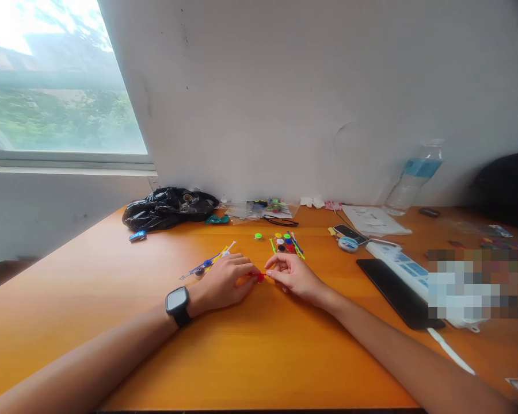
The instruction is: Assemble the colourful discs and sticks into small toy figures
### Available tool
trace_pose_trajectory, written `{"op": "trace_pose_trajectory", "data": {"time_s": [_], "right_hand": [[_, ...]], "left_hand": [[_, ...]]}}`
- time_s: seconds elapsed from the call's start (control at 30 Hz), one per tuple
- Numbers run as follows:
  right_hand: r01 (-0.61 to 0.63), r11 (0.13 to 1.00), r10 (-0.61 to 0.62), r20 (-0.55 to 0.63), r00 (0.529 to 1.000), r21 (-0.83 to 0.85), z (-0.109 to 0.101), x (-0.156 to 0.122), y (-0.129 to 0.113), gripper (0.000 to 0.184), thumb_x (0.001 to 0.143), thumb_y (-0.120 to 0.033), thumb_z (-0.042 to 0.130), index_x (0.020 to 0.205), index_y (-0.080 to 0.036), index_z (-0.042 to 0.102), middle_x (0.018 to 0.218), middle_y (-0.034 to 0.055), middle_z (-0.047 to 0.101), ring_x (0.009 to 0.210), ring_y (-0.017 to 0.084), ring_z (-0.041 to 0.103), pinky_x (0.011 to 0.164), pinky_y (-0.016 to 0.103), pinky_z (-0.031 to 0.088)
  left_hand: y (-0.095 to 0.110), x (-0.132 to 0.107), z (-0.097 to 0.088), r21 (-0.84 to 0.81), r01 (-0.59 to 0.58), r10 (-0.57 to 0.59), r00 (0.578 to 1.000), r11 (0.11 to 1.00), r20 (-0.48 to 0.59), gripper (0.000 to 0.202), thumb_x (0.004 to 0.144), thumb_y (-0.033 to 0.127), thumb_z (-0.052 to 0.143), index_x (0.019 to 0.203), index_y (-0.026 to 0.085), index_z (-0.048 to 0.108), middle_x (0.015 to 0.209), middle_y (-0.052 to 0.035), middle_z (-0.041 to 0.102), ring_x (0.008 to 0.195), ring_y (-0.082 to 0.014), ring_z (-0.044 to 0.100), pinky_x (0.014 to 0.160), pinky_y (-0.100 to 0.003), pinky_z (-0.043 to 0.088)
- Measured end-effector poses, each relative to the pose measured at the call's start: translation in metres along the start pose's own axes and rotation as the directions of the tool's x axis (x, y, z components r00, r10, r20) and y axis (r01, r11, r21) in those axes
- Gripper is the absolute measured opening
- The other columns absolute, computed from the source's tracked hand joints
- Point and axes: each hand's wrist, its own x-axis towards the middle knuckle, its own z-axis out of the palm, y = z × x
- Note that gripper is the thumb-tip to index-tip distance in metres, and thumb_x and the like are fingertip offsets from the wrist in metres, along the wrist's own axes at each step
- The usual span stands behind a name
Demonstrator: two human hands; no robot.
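Observation:
My left hand [228,282], wearing a black watch [176,302], pinches a small red plastic piece [260,278] low over the table. My right hand [297,278] meets it from the other side, fingertips closed on a thin orange plastic bit [267,274] beside the red piece. Whether the two bits are joined is too small to tell. Partly behind my left hand lie blue, yellow and white plastic sticks [209,263] and a dark round piece [199,273]. Beyond my right hand are several coloured round caps [280,241] and sticks [297,246]; a green cap [258,236] lies apart.
A black plastic bag [168,208], a blue packet [137,236] and clear bags [242,211] lie toward the wall. To the right are a tilted water bottle [415,178], a white power strip [401,261], a black phone-like slab [397,290] and papers [375,220].

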Motion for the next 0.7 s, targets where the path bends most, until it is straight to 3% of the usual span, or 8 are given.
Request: {"op": "trace_pose_trajectory", "data": {"time_s": [0.2, 0.7], "right_hand": [[0.016, 0.999, -0.015, 0.002, 1.0, -0.043, -0.001, 0.001, 0.002, 0.026, 0.078, -0.035, 0.076, 0.093, -0.018, 0.063, 0.057, -0.0068, 0.055, 0.042, 0.009, 0.046, 0.042, 0.023, 0.032], [0.036, 0.994, -0.033, 0.022, 0.999, -0.107, -0.003, 0.003, 0.004, 0.027, 0.078, -0.038, 0.077, 0.09, -0.017, 0.065, 0.058, -0.0058, 0.055, 0.046, 0.009, 0.046, 0.045, 0.023, 0.032]], "left_hand": [[0.006, 0.003, -0.004, 0.147, -0.092, 0.085, 0.995, 0.985, 0.055, 0.015, 0.102, 0.026, 0.056, 0.092, 0.021, 0.066, 0.083, -0.0047, 0.069, 0.078, -0.02, 0.061, 0.073, -0.034, 0.046], [0.011, 0.006, -0.008, 0.114, -0.055, 0.036, 0.987, 0.992, 0.155, 0.014, 0.102, 0.024, 0.055, 0.096, 0.022, 0.067, 0.088, -0.004, 0.071, 0.084, -0.0202, 0.063, 0.076, -0.033, 0.046]]}}
